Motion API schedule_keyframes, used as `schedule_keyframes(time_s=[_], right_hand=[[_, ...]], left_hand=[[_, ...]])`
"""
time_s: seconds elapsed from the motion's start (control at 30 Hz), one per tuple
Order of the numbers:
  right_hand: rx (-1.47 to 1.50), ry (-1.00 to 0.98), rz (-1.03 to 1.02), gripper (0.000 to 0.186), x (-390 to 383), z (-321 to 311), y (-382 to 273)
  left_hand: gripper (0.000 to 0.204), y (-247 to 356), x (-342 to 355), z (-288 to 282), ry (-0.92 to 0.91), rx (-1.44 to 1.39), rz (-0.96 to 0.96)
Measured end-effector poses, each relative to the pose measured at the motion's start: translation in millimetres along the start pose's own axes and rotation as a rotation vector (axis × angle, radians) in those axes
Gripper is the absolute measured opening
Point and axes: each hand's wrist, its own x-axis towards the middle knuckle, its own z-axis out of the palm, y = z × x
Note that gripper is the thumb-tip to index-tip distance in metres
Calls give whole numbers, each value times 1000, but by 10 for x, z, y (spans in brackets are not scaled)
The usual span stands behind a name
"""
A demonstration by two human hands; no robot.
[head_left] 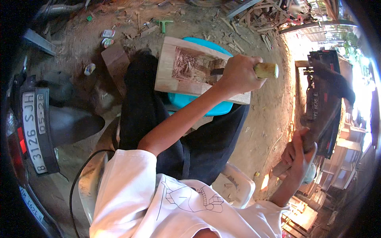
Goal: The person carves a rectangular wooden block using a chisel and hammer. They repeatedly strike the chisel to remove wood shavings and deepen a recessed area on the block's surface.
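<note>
My left hand grips a chisel by its pale wooden handle, its dark blade in the rough hollow of a wooden block. The block rests on a turquoise seat or stool between my knees. Out to the right, my right hand is closed around a dark hammer-like tool, slightly blurred, raised away from the chisel.
A white plastic chair is under me. Motorbikes with plates and a black cable are at left. Wood scraps, small containers and a green tool lie on the dirt ground.
</note>
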Motion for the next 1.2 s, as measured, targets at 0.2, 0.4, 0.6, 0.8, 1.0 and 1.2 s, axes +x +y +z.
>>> schedule_keyframes(time_s=[0.2,0.4,0.6,0.8,1.0,1.2], right_hand=[[-25,-17,221,16,22,188,144],[717,-277,-134,23,147,-393,352],[37,-76,87,15,59,196,118],[267,-61,-249,6,146,53,180],[-43,91,-61,13,52,-48,125],[-1,-36,-114,12,155,48,233]], left_hand=[[20,6,-35,-27,-42,42,-25],[21,-4,-55,47,-31,57,8],[22,8,-9,-67,-38,53,-41],[24,24,2,-13,-29,30,-13],[23,20,-28,-38,-67,42,-47],[22,31,-8,35,-63,97,-22]])
